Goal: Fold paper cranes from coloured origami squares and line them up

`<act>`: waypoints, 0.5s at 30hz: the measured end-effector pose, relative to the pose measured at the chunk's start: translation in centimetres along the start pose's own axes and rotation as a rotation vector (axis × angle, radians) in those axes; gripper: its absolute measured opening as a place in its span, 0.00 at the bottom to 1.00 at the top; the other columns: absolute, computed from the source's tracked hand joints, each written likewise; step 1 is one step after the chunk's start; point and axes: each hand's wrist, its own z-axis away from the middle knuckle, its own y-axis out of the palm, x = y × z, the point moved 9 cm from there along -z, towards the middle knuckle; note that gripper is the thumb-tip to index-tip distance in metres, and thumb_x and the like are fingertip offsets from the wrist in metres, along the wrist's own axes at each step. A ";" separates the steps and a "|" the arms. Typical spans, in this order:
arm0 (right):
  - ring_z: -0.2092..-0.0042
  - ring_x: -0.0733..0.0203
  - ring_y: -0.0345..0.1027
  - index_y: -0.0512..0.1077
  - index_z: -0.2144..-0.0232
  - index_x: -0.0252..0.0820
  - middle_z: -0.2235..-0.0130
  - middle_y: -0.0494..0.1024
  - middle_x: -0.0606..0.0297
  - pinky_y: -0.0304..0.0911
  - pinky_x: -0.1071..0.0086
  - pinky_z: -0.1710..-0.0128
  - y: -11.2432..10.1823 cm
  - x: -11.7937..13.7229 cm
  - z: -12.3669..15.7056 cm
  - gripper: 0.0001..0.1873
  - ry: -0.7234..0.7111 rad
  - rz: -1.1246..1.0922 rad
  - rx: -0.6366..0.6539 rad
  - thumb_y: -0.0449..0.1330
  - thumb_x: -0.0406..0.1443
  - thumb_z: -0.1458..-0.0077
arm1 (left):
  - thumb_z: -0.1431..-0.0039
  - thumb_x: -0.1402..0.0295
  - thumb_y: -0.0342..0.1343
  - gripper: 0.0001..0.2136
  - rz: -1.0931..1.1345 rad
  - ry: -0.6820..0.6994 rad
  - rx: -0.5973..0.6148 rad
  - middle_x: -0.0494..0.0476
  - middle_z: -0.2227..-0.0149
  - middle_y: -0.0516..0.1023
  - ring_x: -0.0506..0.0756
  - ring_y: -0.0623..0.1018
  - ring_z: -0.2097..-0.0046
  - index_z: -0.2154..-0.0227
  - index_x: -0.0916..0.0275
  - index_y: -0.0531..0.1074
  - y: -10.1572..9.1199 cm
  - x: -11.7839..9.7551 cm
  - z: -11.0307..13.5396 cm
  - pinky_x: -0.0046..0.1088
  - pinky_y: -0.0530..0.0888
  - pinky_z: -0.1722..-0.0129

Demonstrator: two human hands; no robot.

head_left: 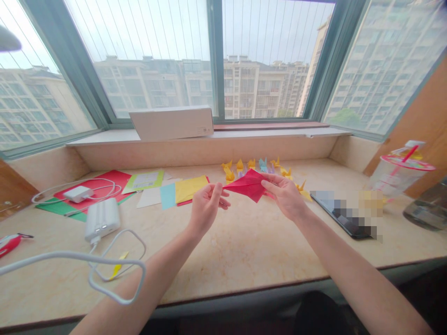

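Observation:
A piece of red origami paper (247, 186), folded into a pointed kite shape, is held in the air above the counter. My right hand (283, 191) pinches its right side between thumb and fingers. At the narrow left tip, my left hand (208, 204) has its thumb and index finger closed, with the other fingers loosely curled. Behind the red paper stand several small folded paper cranes in yellow, blue and purple, such as the blue crane (263, 164) and a yellow crane (229, 174). The red paper and my right hand partly hide some of them.
Yellow paper (190, 187), blue paper (168, 197) and red sheets (104, 179) lie to the left. A white power bank (102, 217) with looping cables sits nearer. On the right are a phone (340, 216) and a plastic cup with a straw (398, 172). A white box (172, 123) stands on the windowsill.

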 end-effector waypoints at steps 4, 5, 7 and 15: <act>0.60 0.58 0.78 0.81 0.60 0.46 0.59 0.85 0.62 0.71 0.61 0.53 0.2 0.1 -0.1 0.18 -0.022 0.017 0.013 0.73 0.41 0.56 | 0.39 0.55 0.58 0.16 -0.002 -0.020 0.033 0.57 0.73 0.80 0.51 0.79 0.78 0.70 0.67 0.72 0.5 0.3 0.1 0.25 0.76 0.78; 0.60 0.58 0.78 0.81 0.60 0.46 0.59 0.85 0.62 0.71 0.61 0.53 0.2 0.0 -0.1 0.18 -0.024 0.023 0.016 0.73 0.41 0.56 | 0.39 0.56 0.58 0.16 0.005 -0.025 0.025 0.56 0.73 0.79 0.51 0.79 0.78 0.70 0.66 0.72 0.5 0.4 0.1 0.25 0.76 0.78; 0.61 0.58 0.78 0.81 0.60 0.45 0.60 0.85 0.62 0.70 0.61 0.53 0.3 0.0 -0.1 0.18 -0.029 0.039 0.022 0.73 0.41 0.55 | 0.39 0.57 0.59 0.15 0.026 -0.026 -0.005 0.55 0.73 0.79 0.50 0.78 0.78 0.70 0.66 0.71 0.3 0.4 0.1 0.25 0.76 0.78; 0.62 0.56 0.76 0.79 0.59 0.44 0.62 0.83 0.61 0.71 0.59 0.58 -1.0 1.3 0.4 0.15 -0.176 0.218 -0.146 0.69 0.42 0.49 | 0.38 0.52 0.56 0.19 0.128 -0.272 0.018 0.60 0.72 0.81 0.52 0.79 0.78 0.70 0.67 0.73 0.5 2.5 0.3 0.26 0.76 0.78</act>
